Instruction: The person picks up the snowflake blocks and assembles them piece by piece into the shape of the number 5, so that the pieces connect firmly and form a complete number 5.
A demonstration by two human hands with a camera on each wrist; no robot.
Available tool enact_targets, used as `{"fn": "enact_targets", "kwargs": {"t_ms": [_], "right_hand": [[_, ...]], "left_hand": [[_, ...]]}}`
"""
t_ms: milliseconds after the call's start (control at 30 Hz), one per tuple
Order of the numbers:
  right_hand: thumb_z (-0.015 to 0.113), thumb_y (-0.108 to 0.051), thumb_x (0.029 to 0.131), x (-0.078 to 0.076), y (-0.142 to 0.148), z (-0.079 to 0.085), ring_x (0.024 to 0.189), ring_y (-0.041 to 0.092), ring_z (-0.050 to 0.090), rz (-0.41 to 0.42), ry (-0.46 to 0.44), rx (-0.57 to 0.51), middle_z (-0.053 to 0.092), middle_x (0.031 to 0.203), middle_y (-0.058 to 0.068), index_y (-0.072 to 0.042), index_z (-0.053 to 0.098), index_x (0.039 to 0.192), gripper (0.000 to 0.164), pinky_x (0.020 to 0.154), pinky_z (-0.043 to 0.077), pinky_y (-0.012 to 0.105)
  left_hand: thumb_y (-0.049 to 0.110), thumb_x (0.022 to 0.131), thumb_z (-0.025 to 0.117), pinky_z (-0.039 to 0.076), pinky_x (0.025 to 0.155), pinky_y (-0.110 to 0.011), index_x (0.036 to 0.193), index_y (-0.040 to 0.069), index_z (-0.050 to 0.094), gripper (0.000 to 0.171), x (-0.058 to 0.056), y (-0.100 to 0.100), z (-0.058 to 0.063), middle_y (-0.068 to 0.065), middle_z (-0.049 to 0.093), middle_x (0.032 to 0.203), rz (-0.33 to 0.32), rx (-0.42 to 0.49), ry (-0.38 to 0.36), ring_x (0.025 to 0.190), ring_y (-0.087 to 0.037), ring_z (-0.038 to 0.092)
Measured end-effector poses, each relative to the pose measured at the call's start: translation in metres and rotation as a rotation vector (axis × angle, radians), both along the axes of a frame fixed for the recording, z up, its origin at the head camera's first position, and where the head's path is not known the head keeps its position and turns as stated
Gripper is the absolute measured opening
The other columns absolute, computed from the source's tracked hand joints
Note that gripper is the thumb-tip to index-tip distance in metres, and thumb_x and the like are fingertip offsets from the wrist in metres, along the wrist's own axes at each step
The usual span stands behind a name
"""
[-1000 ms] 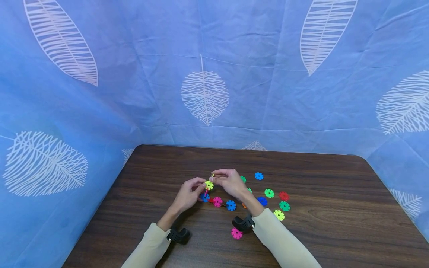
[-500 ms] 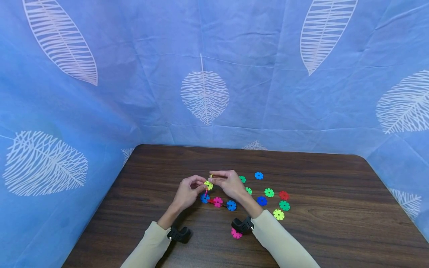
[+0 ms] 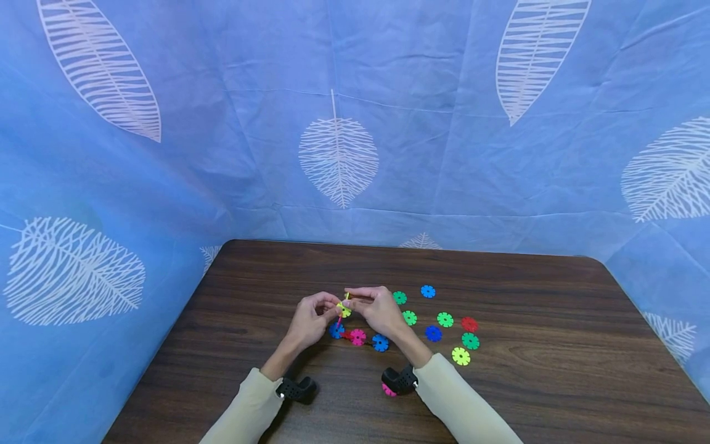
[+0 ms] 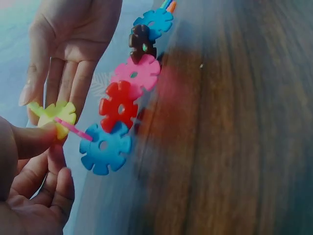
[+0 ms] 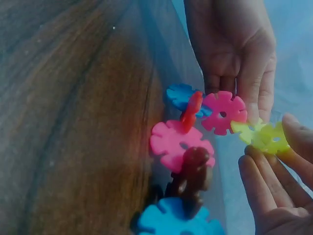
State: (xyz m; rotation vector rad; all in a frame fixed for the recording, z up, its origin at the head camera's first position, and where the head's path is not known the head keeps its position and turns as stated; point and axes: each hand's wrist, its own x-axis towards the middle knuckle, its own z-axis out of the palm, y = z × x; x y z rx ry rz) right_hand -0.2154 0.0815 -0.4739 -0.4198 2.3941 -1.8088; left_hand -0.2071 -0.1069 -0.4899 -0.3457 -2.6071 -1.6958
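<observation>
In the head view my left hand [image 3: 307, 319] pinches a yellow flower-shaped interlocking disc [image 3: 344, 311] between thumb and fingers. My right hand [image 3: 380, 311] holds a second yellow disc [image 5: 275, 139] by its edge, right against the first, their rims overlapping in the right wrist view. Below the first yellow disc a pink disc [image 5: 234, 104] is joined on. From there a chain runs on through a blue disc [image 4: 105, 160], a red disc [image 4: 111, 113], another pink disc [image 4: 147, 73], a brown disc [image 4: 140, 38] and a further blue disc [image 4: 162, 22]. Fingers cover part of both yellow discs.
Loose discs lie flat on the dark wooden table [image 3: 554, 333], right of the hands: several green ones [image 3: 470, 341], a red one [image 3: 469, 324], a yellow one [image 3: 461, 356] and blue ones [image 3: 434, 333]. Another pink disc [image 3: 389, 390] shows under my right wrist strap. A blue leaf-patterned cloth [image 3: 421, 160] hangs behind.
My right hand has come slightly left and lower, bringing its yellow disc closer to the one in my left hand. The left hand stays nearly in place.
</observation>
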Motion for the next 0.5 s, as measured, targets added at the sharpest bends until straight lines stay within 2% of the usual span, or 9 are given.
{"fn": "enact_targets", "kwargs": {"t_ms": [333, 500], "right_hand": [[0.072, -0.023, 0.092, -0.0018, -0.0002, 0.0030, 0.111, 0.027, 0.067, 0.020, -0.045, 0.013, 0.067, 0.124, 0.017, -0.002, 0.066, 0.126, 0.041, 0.088, 0.056, 0.039], [0.070, -0.017, 0.093, -0.0014, 0.0006, 0.0087, 0.111, 0.030, 0.067, 0.039, -0.043, -0.006, 0.068, 0.122, 0.020, 0.003, 0.061, 0.130, 0.043, 0.089, 0.056, 0.038]], "left_hand": [[0.013, 0.094, 0.068, 0.050, 0.072, -0.025, 0.099, 0.005, 0.068, 0.009, -0.0023, -0.0027, -0.0044, -0.004, 0.070, 0.086, -0.031, 0.036, -0.039, 0.076, -0.012, 0.064], [0.012, 0.094, 0.069, 0.047, 0.070, -0.024, 0.099, 0.006, 0.068, 0.009, -0.0026, -0.0033, -0.0052, -0.005, 0.073, 0.087, -0.022, 0.067, -0.084, 0.078, -0.016, 0.065]]}}
